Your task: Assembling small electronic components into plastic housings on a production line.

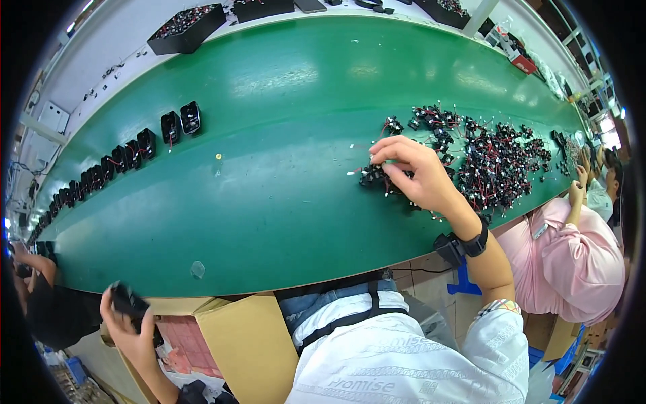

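My left hand is over an open cardboard box below the table's front edge, its fingers closed round a black plastic casing. Stretched out over the table, my right hand has its thumb and fingertips curled together at a small black wired part; the fingers partly hide it. A large heap of similar black parts with red wires and white connectors spreads to the right of this hand. My right wrist wears a black strap with a dark device.
Black open casings stand in a long row on the green table, at the left. A black tray of parts sits on the back shelf. Co-workers are at both ends, one in a pink top at the right.
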`<state>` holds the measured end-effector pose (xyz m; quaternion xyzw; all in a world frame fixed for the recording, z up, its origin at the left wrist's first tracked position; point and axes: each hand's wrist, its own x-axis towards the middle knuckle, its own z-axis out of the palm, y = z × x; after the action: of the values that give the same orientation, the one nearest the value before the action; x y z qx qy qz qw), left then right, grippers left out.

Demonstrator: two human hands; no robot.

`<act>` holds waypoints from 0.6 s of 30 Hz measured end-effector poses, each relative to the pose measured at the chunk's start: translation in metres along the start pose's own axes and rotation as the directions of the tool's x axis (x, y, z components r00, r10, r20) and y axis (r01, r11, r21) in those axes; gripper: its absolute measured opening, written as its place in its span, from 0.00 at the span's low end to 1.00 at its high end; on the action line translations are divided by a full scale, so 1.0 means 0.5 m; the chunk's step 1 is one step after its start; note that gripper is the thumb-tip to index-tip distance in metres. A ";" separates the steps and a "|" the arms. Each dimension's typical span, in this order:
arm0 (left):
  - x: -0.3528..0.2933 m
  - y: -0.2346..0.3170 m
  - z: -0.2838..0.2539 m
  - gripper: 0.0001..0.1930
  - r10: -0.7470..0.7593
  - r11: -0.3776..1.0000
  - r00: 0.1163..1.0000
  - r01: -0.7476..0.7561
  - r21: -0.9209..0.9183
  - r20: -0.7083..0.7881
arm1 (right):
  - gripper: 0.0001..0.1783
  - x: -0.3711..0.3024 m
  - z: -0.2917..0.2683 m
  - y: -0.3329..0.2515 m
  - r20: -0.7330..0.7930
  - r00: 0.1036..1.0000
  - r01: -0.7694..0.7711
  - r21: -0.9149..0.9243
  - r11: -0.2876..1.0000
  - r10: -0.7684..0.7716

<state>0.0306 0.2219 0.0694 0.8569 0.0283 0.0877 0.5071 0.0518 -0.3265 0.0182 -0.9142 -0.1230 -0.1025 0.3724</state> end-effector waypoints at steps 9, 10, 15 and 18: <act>0.127 0.095 0.367 0.40 0.212 0.967 0.660 -0.247 -0.059 0.721 | 0.15 -0.009 0.033 -0.015 -0.050 0.998 -0.030 -0.094 0.995 0.025; 0.131 0.086 0.397 0.36 0.233 0.965 0.654 -0.245 -0.090 0.720 | 0.15 -0.015 0.033 -0.026 -0.090 0.994 0.040 -0.245 0.969 -0.064; 0.143 0.087 0.486 0.37 0.371 0.906 0.530 -0.386 -0.172 0.763 | 0.24 -0.004 0.063 -0.016 0.033 0.996 -0.057 -0.432 0.900 0.079; 0.143 0.080 0.499 0.38 0.303 0.945 0.507 -0.268 -0.187 0.807 | 0.25 0.006 0.067 0.020 0.151 0.981 -0.049 -0.414 0.909 0.121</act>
<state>0.1440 -0.0033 -0.0046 0.7800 -0.3555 -0.2411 0.4551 0.0609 -0.3094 -0.0111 -0.9816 -0.0908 -0.0297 0.1651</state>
